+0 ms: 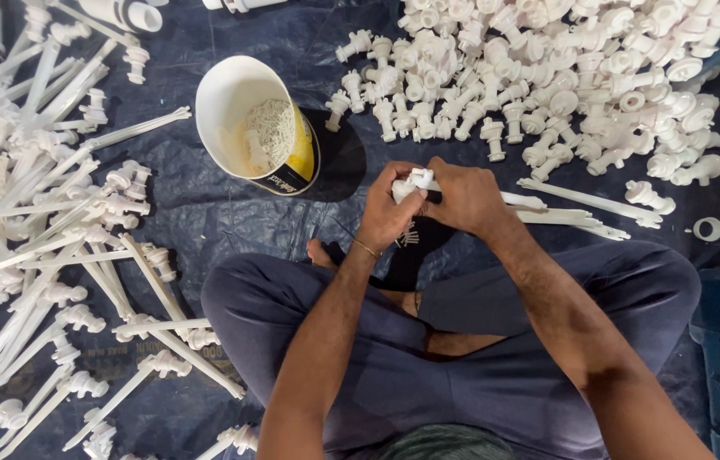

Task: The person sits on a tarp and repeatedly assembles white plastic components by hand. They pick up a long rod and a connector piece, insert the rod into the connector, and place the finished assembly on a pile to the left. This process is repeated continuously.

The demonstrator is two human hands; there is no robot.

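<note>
Head view: left hand (387, 209) and right hand (465, 198) are both closed around one white plastic fitting (418, 180), held between them above the crossed legs. Its white rod (524, 201) runs roughly horizontal, pointing right past the right hand. Tipped bucket (232, 89) up-left holds small white pieces (271, 129). Fitting pile (564, 77) beyond; assembled rods (53, 238) left.

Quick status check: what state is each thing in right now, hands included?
Left hand: closed around the white plastic fitting.
Right hand: gripping the same fitting.
Bucket: upright, open, small white pieces at the bottom.
Loose fittings: heaped on the dark sheet.
Long rods: scattered flat, fittings on their ends.
</note>
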